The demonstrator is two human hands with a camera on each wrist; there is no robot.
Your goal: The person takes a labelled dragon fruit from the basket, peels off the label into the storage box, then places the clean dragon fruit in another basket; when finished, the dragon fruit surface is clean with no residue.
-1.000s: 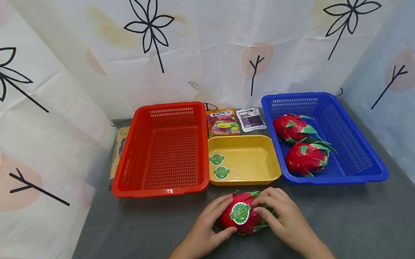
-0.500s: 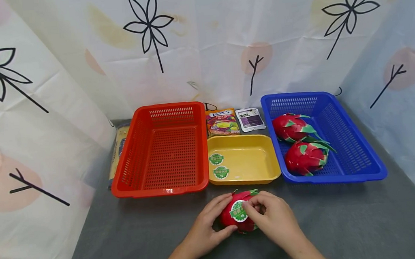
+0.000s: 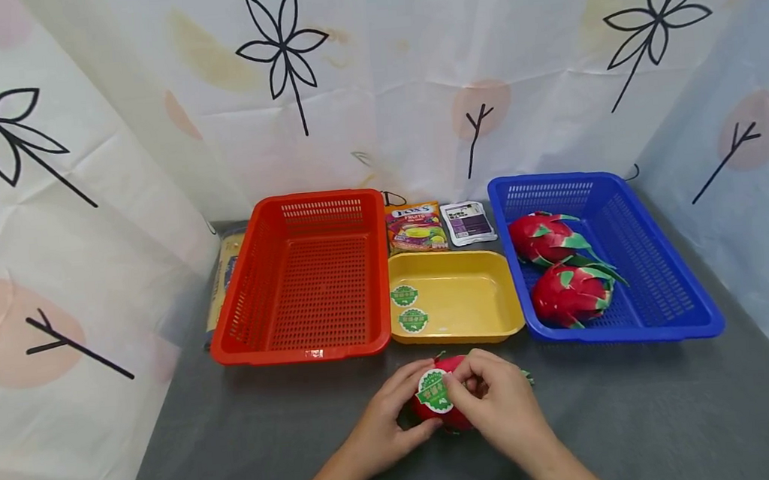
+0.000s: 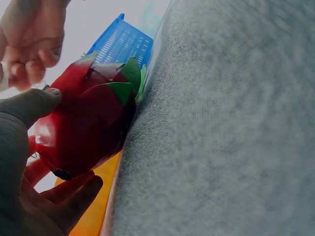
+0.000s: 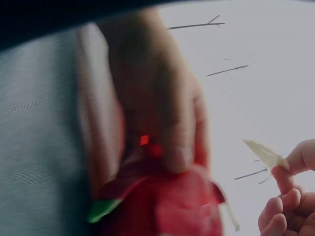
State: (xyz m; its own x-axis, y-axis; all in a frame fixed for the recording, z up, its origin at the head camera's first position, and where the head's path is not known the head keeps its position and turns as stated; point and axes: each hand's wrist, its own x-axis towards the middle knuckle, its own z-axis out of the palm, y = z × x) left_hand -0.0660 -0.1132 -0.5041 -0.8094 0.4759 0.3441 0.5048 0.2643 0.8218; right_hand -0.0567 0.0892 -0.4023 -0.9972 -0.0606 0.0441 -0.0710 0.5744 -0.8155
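Observation:
A red dragon fruit [image 3: 458,419] with green-tipped scales lies on the grey table in front of the yellow tray. My left hand [image 3: 393,418] holds its left side, thumb and fingers curved around it; in the left wrist view the thumb rests on top of the fruit [image 4: 91,123]. My right hand [image 3: 499,404] pinches the right edge of a round green-and-white sticker [image 3: 433,391] above the fruit. In the right wrist view, the right hand's fingertips hold the pale sticker [image 5: 266,155] edge-on, apart from the fruit [image 5: 167,201].
Behind the hands stand a red basket [image 3: 301,352], a yellow tray [image 3: 480,330] with two similar stickers [image 3: 413,320], and a blue basket [image 3: 672,277] holding two dragon fruits [image 3: 572,294]. A candy bag [image 3: 416,228], a white pouch [image 3: 467,223] and a tan package [image 3: 223,279] lie around them.
My right hand has moved from the fruit's right side to the sticker and pinched its edge. The sticker has shifted left and tilted. The left hand keeps its hold.

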